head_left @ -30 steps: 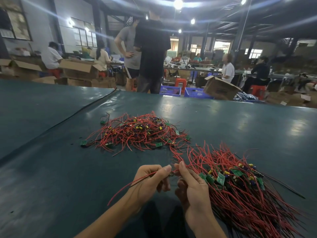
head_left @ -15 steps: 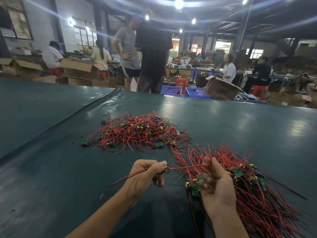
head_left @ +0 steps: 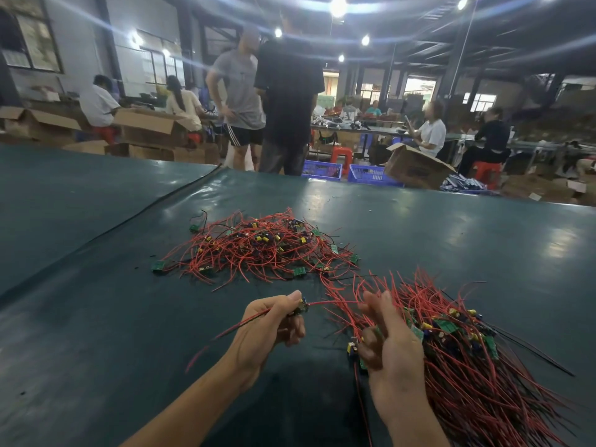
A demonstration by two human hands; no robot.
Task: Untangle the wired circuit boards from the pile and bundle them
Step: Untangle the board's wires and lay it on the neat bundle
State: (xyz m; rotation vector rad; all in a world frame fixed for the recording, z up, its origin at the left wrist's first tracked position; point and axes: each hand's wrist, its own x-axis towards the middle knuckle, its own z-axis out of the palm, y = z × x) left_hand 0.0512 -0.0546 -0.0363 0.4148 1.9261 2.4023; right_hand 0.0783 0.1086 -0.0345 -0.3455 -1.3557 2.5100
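Board markings too small to read. The left hand (head_left: pixel 271 327) pinches one wired board (head_left: pixel 301 309); the right hand (head_left: pixel 393 346), blurred, apparently grips bundled boards (head_left: pixel 354 348), forefinger raised.

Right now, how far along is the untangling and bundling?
Done: a large bundle lies at right, wires roughly aligned, the right hand gripping its near edge. In hand: the left hand pinches one board, its red wire running toward the right hand. Left: the tangled pile farther back holds many boards.
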